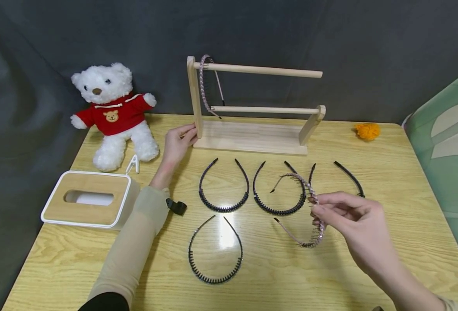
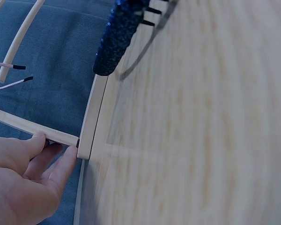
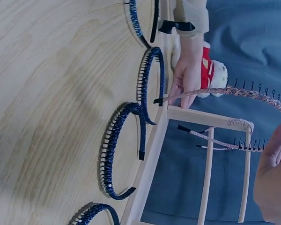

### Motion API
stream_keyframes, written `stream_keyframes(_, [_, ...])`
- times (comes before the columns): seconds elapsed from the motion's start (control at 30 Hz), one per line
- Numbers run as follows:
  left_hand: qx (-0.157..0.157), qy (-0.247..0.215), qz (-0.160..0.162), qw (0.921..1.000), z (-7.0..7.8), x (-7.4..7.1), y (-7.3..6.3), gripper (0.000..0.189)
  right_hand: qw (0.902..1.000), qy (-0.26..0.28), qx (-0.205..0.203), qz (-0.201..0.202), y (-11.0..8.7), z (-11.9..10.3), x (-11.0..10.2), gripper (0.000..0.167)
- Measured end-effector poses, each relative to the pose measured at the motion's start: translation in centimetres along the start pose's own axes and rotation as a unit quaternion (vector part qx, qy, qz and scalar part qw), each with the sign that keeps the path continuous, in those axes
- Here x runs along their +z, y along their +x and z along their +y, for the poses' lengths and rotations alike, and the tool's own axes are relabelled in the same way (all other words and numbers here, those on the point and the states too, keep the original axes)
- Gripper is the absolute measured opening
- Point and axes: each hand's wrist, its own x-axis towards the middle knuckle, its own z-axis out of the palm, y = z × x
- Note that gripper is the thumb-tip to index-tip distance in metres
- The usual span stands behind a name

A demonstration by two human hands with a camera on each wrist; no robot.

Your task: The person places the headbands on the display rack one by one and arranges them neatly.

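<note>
My left hand (image 1: 176, 144) grips the foot of the left upright on a pale wooden rack (image 1: 248, 136), thumb and fingers around the post in the left wrist view. Over the rack's upper bar, by that upright, hangs a pink braided headband (image 1: 201, 84). In my right hand (image 1: 359, 224) a second pink headband (image 3: 250, 93) is pinched between thumb and fingers, held above the table with its toothed inner side facing left. Dark toothed headbands lie below it and to its left: one (image 1: 224, 210), another (image 1: 278, 212), and a third (image 1: 215, 281) nearer me.
A further dark headband (image 1: 349, 172) is partly hidden behind my right hand. At the left, a white teddy bear (image 1: 114, 123) in a red hoodie sits behind a wood-topped tissue box (image 1: 54, 203). An orange pompom (image 1: 367, 131) lies at the back right of the wooden table (image 1: 404, 190).
</note>
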Motion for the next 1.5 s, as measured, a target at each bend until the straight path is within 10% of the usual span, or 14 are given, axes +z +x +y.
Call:
stream_keyframes(0.77, [-0.001,-0.004,-0.003,1.0000,0.1,0.0,0.0,0.031,0.9953,0.078,-0.012,-0.056,0.7,-0.2,-0.8,0.041])
stream_keyframes(1.5, [0.002,0.005,-0.001,1.0000,0.2,0.1,-0.1,0.031,0.9877,0.154,-0.026,0.013,3.9,-1.1,-1.9,0.029])
